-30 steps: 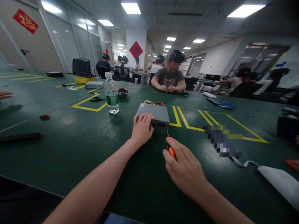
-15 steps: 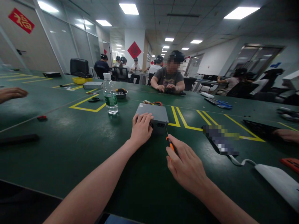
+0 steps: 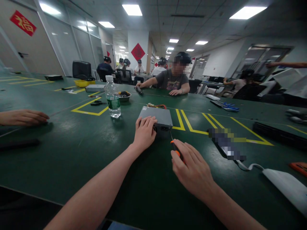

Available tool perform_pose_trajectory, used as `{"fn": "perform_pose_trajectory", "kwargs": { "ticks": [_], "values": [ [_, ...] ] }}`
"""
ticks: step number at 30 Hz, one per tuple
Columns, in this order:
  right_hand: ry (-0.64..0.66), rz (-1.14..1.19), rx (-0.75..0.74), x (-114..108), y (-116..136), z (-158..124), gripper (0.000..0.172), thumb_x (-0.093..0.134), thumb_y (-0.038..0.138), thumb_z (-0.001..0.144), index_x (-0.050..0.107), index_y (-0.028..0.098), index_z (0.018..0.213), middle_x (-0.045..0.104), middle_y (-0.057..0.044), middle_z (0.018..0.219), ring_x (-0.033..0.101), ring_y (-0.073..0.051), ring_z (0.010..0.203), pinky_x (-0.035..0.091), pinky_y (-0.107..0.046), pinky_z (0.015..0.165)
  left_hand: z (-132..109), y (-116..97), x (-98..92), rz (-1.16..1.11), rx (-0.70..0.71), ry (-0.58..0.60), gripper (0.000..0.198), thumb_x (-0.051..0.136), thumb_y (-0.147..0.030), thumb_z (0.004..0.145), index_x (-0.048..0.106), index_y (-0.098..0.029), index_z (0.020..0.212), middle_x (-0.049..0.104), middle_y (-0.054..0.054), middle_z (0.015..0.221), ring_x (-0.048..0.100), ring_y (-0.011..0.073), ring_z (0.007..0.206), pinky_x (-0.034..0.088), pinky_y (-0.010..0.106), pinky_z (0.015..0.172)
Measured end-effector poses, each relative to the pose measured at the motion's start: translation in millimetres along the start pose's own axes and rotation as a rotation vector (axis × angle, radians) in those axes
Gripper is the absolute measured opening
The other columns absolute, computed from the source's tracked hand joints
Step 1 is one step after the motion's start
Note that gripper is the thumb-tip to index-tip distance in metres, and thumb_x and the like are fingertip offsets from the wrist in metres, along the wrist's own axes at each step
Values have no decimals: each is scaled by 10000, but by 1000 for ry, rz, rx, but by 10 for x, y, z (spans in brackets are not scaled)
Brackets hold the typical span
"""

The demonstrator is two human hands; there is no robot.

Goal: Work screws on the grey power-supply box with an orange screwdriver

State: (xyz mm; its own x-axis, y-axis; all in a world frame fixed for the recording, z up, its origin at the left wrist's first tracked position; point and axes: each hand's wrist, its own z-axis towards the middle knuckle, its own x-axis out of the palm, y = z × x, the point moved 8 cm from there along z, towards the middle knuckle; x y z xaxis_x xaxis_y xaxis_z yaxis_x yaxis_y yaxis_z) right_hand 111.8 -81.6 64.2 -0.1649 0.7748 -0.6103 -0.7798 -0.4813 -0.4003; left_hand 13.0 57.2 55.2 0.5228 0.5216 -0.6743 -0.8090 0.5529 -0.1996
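A grey metal computer power supply (image 3: 161, 115) lies on the green table, its bundle of coloured cables (image 3: 157, 106) at the far side. My left hand (image 3: 145, 130) grips its near left corner, fingers over the top and thumb at the front. In my right hand (image 3: 192, 163) is a screwdriver (image 3: 176, 149) with an orange and black handle, pinched between thumb and fingers. Its thin shaft points up to the power supply's near right corner. The exact spot the tip touches is too small to make out.
A water bottle (image 3: 112, 97) stands left of the power supply, before a metal bowl (image 3: 124, 96). To the right are a blurred phone-like object (image 3: 226, 145), a white cabled block (image 3: 285, 185) and a long black part (image 3: 279, 134). Another person's hand (image 3: 25, 117) rests at left; a person (image 3: 171, 76) sits opposite.
My right hand turns the screwdriver slightly; my left hand stays put. The person opposite has stretched an arm to a dark object. The other person's hand at left has moved rightward, covering a small red item.
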Motion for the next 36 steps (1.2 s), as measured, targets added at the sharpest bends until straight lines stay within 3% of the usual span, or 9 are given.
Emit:
{"fn": "perform_pose_trajectory", "kwargs": {
  "ticks": [3, 8, 13, 16, 22, 25, 28, 31, 36],
  "values": [
    [-27, -38, -61, -12, 36, 17, 226, 529, 85, 784, 518, 161, 997, 580, -166, 1111, 534, -239, 1073, 463, -380, 868, -2, 0, -4, -4, 0, 0, 335, 456, -121, 758, 483, -236, 1071, 541, -3, 1218, 405, 179, 1190, 159, 403, 1075],
    [-115, -106, 14, -100, -60, 45, 158, 587, 233, 790, 539, 147, 914, 644, -130, 979, 618, -193, 886, 496, -332, 811, 2, 6, -1, -4, -7, 3, 331, 450, -119, 763, 486, -232, 1072, 539, -1, 1221, 403, 177, 1192, 148, 404, 1081],
    [-68, 0, 25, -59, -65, 16, 232, 545, 134, 783, 498, 88, 1005, 570, -211, 1090, 544, -255, 1046, 476, -397, 856, 4, -5, -12, -3, -7, 12, 334, 451, -125, 765, 491, -232, 1079, 538, 10, 1221, 402, 185, 1195, 154, 412, 1082],
    [-49, 9, -38, -33, -9, 13, 257, 507, 62, 780, 501, 141, 1025, 547, -176, 1135, 508, -252, 1102, 476, -397, 860, 3, -13, -24, 2, -5, 14, 338, 448, -125, 767, 488, -232, 1085, 536, 8, 1222, 400, 183, 1197, 159, 412, 1084],
    [-115, -71, 17, -86, -56, 40, 139, 589, 138, 771, 523, 154, 891, 596, -140, 998, 582, -218, 952, 504, -379, 802, 4, -10, -25, 9, -10, 18, 336, 455, -130, 765, 491, -232, 1083, 538, 9, 1217, 397, 186, 1200, 158, 416, 1088],
    [-75, -26, 47, -51, -70, 25, 171, 565, 128, 778, 507, 126, 939, 551, -188, 1085, 535, -254, 1044, 483, -418, 841, 5, -10, -23, 11, -11, 17, 334, 451, -124, 765, 495, -235, 1077, 537, 5, 1218, 401, 183, 1195, 160, 411, 1088],
    [-34, -14, -14, -8, -15, 11, 250, 516, 41, 772, 494, 115, 1009, 507, -212, 1161, 481, -271, 1123, 473, -413, 862, 3, -11, -22, 9, -10, 14, 336, 453, -121, 760, 496, -235, 1074, 538, 5, 1217, 402, 184, 1193, 163, 413, 1085],
    [-72, -76, -59, -37, 8, 22, 230, 527, 48, 780, 517, 148, 986, 567, -162, 1097, 538, -236, 1057, 491, -369, 838, 2, -14, -22, 7, -6, 10, 334, 451, -120, 761, 494, -231, 1073, 540, 7, 1215, 402, 185, 1194, 160, 414, 1084],
    [-98, -80, 44, -81, -96, 40, 119, 562, 168, 798, 529, 161, 912, 612, -125, 1021, 590, -201, 955, 498, -366, 829, 3, -13, -18, 11, -12, 16, 339, 455, -118, 759, 494, -232, 1076, 539, 10, 1219, 402, 187, 1196, 165, 418, 1082]
  ]
}}
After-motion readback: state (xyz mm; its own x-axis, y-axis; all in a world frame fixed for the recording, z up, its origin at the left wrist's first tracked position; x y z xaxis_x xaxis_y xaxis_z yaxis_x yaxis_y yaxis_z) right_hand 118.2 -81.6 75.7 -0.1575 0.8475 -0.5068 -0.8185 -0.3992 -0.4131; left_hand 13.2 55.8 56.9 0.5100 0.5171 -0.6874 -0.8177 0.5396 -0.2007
